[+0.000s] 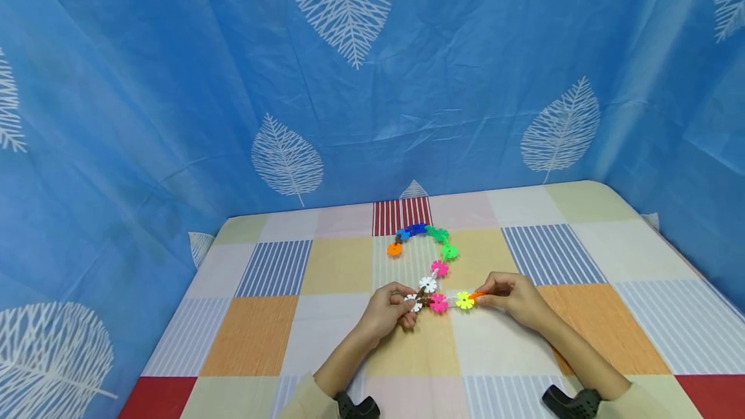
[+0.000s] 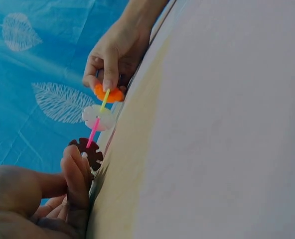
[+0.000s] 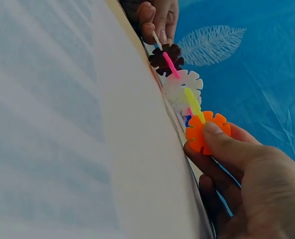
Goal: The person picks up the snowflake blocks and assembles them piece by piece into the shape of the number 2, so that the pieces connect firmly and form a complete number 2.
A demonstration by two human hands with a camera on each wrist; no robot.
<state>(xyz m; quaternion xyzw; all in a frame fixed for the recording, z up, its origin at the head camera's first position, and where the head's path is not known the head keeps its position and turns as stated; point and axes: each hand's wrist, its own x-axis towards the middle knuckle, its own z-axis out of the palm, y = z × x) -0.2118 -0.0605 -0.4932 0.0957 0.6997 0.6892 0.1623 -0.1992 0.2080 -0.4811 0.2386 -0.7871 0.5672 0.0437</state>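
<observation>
A chain of notched flower-shaped plastic discs lies across the table between both hands. My left hand pinches a white disc between thumb and fingers at the chain's lower left. Running right from it are a brown disc, a pink disc, a clear whitish disc and a yellow disc. At the right end, my right hand grips an orange disc, thumb on its face, with the yellow disc's edge slotted into it. Neighbouring discs stand crosswise to each other.
Beyond the hands the chain curves up like a hook through another white disc, a pink disc, green discs and blue discs to an orange disc. A patchwork cloth covers the table; blue leaf-print curtains surround it.
</observation>
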